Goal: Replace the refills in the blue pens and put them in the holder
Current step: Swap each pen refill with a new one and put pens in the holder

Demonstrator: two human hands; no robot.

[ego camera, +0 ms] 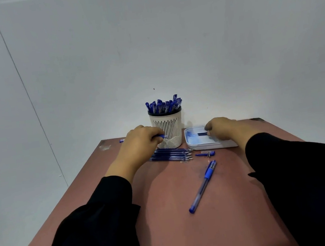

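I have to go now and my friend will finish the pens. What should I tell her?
Left hand: grips a small blue pen part beside the holder.
Right hand: in the white tray, pinching a dark refill.
Refills lie in a row in front of the holder.
One pen and a blue cap lie on the table.
Done: many pens in the holder.
Left: finish the loose pen, put it in.

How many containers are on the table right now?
2: the slotted pen holder at the far edge, full of blue pens, and the white tray to its right, under the right hand.
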